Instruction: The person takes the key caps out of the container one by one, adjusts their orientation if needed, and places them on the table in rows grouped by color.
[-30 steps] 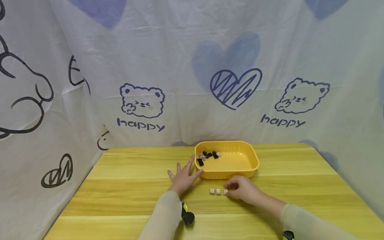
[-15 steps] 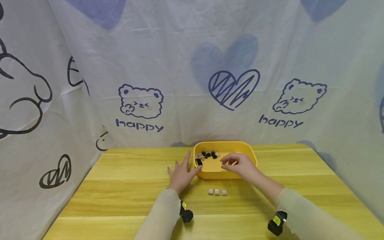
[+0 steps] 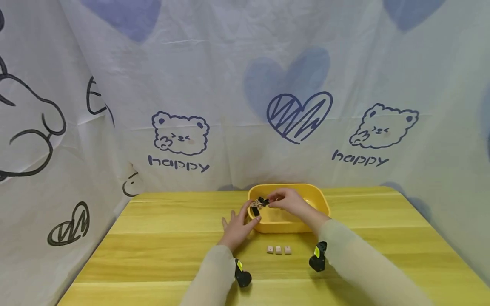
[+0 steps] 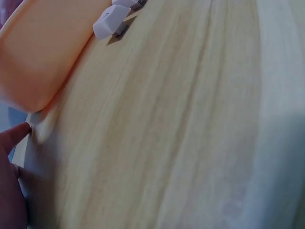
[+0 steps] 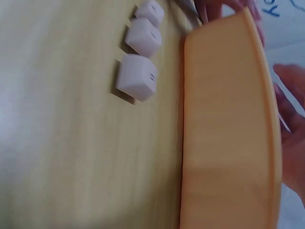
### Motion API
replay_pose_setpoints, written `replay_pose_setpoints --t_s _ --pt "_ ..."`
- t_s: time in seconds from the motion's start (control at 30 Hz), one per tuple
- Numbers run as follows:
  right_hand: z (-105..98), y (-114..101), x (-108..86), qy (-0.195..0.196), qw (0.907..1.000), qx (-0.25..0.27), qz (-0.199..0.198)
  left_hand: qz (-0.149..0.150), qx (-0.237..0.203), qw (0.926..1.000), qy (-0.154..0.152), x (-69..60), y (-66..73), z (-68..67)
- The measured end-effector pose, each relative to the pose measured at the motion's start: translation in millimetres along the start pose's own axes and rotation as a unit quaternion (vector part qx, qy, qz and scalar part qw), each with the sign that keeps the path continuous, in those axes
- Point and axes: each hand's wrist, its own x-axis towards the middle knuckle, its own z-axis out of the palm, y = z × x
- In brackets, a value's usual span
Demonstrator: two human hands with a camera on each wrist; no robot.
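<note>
In the head view a yellow bin [image 3: 289, 228] stands at the back of the table. Black and pale keycaps [image 3: 255, 210] lie in its left end. My right hand [image 3: 292, 204] reaches into the bin, thumb and fingertips apart beside the black keycaps; no held piece shows between them. Part of it appears behind the bin wall in the right wrist view. My left hand [image 3: 236, 227] spreads its fingers at the bin's left front corner, thumb by the rim. Three pale keycaps stand in a row before the bin; the rightmost keycap [image 3: 288, 250] is nearest in the right wrist view.
The yellow wood-grain table [image 3: 160, 250] extends on both sides of the bin. A printed white cloth [image 3: 237, 140] hangs behind and to the left. Dark wrist cameras [image 3: 242, 276] sit on both sleeves.
My right hand has left the rightmost keycap in the row, risen over the bin and moved left to the pieces inside it. My left hand stays at the bin's corner.
</note>
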Motion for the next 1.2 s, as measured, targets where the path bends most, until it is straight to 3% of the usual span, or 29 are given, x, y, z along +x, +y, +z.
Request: replay_pose_setpoints --t_s 0.13,0.3,0.43,0.63,1.2 --pt "3.1 7.9 15.2 -0.058 0.9977 -0.001 -0.036 -0.001 0.001 1.0000 0.003 -0.9 1.6 0.3" --pt "4.9 16.3 26.1 -0.109 0.9935 0.008 -0.031 -0.005 0.006 1.0000 0.003 -4.4 4.6 -0.2" --pt "6.0 22.7 31.0 -0.134 0.9901 -0.023 -0.035 -0.007 0.005 1.0000 -0.001 -4.8 5.2 -0.5" --pt "10.7 29.3 37.5 -0.152 0.9856 -0.064 -0.038 -0.003 0.010 0.9999 -0.001 -2.6 2.5 -2.0" --pt "15.7 31.9 37.3 -0.160 0.9820 -0.087 -0.052 -0.005 0.012 0.9998 -0.012 0.2 -0.4 -0.8"
